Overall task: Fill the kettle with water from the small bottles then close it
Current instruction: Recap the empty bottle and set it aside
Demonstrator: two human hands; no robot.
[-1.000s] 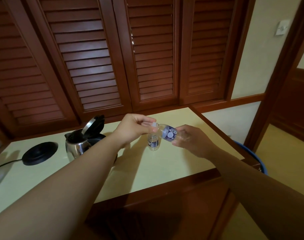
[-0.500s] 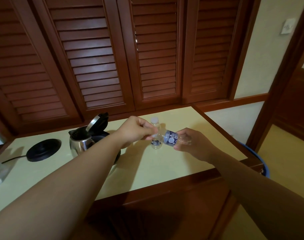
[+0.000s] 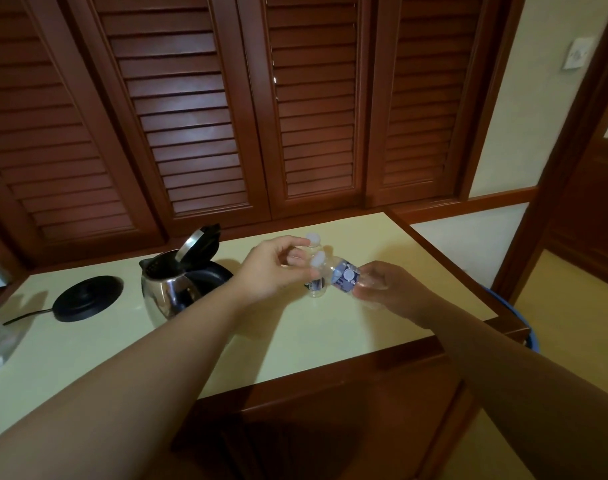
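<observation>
The pale countertop (image 3: pixel 295 341) bears kettle (image 3: pixel 170 289), black base (image 3: pixel 87 297), standing bottle (image 3: pixel 316 287).

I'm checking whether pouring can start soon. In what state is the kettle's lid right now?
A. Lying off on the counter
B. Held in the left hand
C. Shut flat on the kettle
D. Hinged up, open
D: the kettle stands on the counter with its lid tilted up on its hinge, leaving the mouth uncovered.

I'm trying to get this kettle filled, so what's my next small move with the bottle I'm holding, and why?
Probably twist the cap off: your right hand holds the tilted bottle, your left hand sits at its still-capped neck, and the kettle stands open.
</observation>
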